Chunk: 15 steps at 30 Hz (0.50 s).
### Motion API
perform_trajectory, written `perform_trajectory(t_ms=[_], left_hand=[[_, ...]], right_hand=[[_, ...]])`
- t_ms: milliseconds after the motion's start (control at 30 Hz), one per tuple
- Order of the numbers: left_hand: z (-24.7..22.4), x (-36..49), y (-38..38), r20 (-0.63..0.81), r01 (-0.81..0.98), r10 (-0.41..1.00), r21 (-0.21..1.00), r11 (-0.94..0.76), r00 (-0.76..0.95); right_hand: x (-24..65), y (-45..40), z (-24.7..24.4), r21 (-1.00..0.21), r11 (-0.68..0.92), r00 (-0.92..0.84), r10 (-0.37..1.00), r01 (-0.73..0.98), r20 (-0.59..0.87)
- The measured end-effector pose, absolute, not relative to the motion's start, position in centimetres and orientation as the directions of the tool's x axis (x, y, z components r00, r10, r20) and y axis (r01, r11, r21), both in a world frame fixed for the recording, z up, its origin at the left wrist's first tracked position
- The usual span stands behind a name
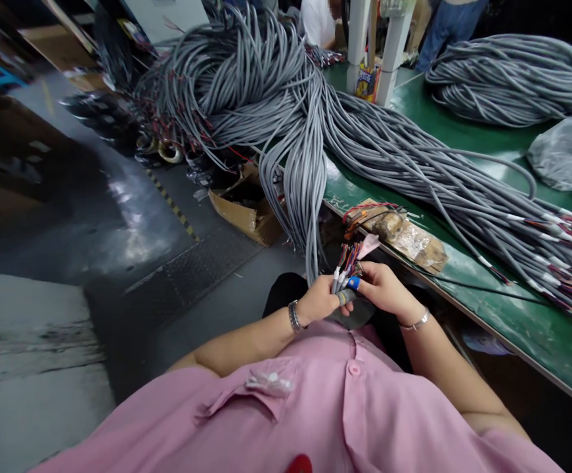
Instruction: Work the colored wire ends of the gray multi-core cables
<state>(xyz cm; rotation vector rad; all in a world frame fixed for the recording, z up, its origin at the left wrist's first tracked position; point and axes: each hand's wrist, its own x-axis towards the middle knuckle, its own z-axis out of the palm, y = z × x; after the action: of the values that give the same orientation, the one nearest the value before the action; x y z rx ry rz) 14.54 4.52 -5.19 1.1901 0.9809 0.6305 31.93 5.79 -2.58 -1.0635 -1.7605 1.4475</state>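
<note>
My left hand [318,301] is closed around a bunch of grey cables [311,253] just below their ends. White sleeves [335,279] and fanned-out thin coloured wires [349,257] stick up from this grip. Something grey with yellow marks wraps my left thumb. My right hand [384,287], with a blue wrap [353,282] on its thumb, is closed at the same wire ends and seems to pinch some of them; its fingertips are partly hidden. A pale pink scrap [369,246] shows just above the right fingers. The held cables hang from the big grey heap [246,72].
A green workbench [536,348] runs along my right, bearing long grey cables [414,151], a coil [509,79], a plastic bag [569,148] and a taped wooden block [404,236]. An open cardboard box [241,213] sits on the floor. Other people stand at the back.
</note>
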Motion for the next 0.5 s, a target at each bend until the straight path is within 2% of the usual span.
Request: perform_trajectory(t_ms=[100,167,233,333,400,500], left_hand=[[-5.2,14.4,4.8,-0.311,0.099,0.828,0.948,0.301,0.466],[-5.3,14.4,4.8,-0.294,0.034,0.864,0.951,0.307,0.408],[-5.4,14.6,4.8,-0.286,-0.09,0.904,0.94,0.33,0.319],[-5.6,15.0,4.8,-0.293,-0.243,0.929,0.907,0.345,0.226],[-5.7,15.3,4.7,-0.29,-0.268,0.934,0.901,0.34,0.21],[-5.7,15.5,4.6,-0.279,-0.267,0.934,0.904,0.334,0.225]], right_hand=[[32.2,5.4,-2.3,-0.905,0.256,-0.422,0.902,0.341,0.096],[32.6,5.1,-2.5,-0.892,0.271,-0.348,0.927,0.362,0.141],[33.1,4.8,-3.2,-0.929,0.218,-0.251,0.957,0.298,0.144],[32.9,3.9,-5.0,-0.993,0.056,-0.143,0.989,0.108,0.04],[32.2,3.3,-6.1,-0.999,-0.041,-0.098,0.994,-0.015,-0.04],[30.9,2.8,-6.8,-0.993,-0.044,-0.015,0.999,-0.108,-0.043]])
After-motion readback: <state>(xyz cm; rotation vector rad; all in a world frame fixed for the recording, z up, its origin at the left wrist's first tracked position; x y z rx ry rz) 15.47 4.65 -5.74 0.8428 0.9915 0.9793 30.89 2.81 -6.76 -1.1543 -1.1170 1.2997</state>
